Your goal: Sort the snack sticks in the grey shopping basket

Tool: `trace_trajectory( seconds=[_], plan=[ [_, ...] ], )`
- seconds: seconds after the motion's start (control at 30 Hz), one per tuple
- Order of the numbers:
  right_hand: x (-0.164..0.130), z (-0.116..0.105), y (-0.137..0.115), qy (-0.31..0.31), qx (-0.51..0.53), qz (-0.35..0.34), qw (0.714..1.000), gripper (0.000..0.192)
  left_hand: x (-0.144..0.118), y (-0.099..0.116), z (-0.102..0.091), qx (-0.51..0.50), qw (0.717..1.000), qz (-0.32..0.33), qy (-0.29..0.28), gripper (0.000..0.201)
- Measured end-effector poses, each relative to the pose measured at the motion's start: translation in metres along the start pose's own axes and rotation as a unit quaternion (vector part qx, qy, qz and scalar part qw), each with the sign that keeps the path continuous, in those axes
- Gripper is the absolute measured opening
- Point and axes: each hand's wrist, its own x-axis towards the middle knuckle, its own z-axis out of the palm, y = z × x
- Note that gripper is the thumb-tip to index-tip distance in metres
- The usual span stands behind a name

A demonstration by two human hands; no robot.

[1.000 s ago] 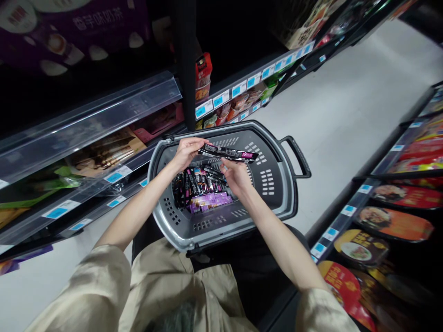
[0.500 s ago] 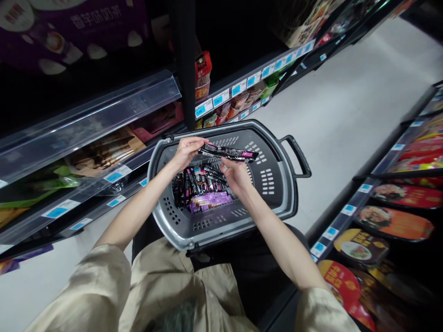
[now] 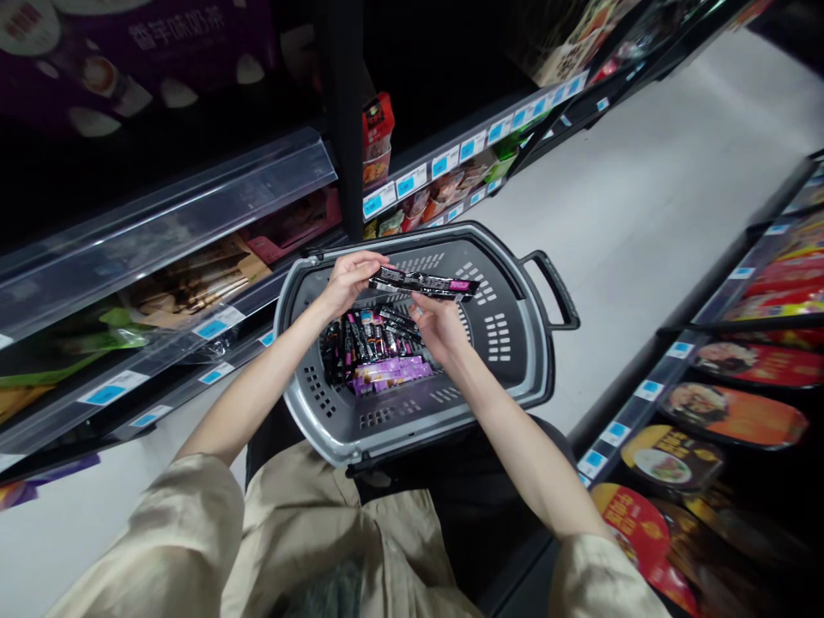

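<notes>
Over a grey shopping basket point(image 3: 418, 436), a long black stick packet point(image 3: 428, 284) with a pink patch near its right end lies almost level. My left hand point(image 3: 349, 281) pinches its left end between thumb and fingers. Below the middle of the packet, my right hand point(image 3: 439, 328) is closed on its lower edge; part of its grip is hidden. I cannot tell whether more than one packet is held. Inside the basket, several black stick packets point(image 3: 370, 336) lie in a heap beside purple packets point(image 3: 391, 374).
A black basket handle point(image 3: 552, 290) sticks out to the right. Shelves with price tags point(image 3: 396, 187) run along the left and far side. At the right, a low shelf holds red and orange food packs point(image 3: 734, 414). Pale floor point(image 3: 618, 223) stretches between the shelves.
Almost nothing differs. The packet's right end sits very slightly lower, and both hands keep their hold.
</notes>
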Motion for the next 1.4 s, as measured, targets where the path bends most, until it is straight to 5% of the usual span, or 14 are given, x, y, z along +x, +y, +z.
trace_trajectory(
  seconds=[0.27, 0.53, 0.73, 0.97, 1.4],
  plan=[
    [-0.001, 0.004, -0.003, 0.005, -0.014, -0.015, 1.0, 0.028, 0.001, -0.001, 0.0, 0.001, 1.0, 0.0, -0.006, 0.035],
    [-0.016, 0.014, -0.008, -0.038, -0.036, -0.06, 0.997, 0.055, 0.0, 0.002, 0.005, 0.031, 0.999, 0.039, 0.009, 0.016],
    [-0.005, 0.009, 0.001, 0.005, -0.045, -0.05, 0.998, 0.031, -0.005, 0.004, 0.006, 0.096, 0.988, -0.031, -0.121, 0.042],
    [0.0, 0.002, 0.005, 0.053, -0.101, -0.011, 0.993, 0.048, -0.015, 0.01, 0.014, 0.227, 0.906, -0.12, -0.336, 0.039],
    [0.002, 0.004, 0.0, 0.049, -0.13, -0.02, 0.99, 0.054, -0.012, 0.006, 0.01, 0.252, 0.893, -0.143, -0.345, 0.035]
  ],
)
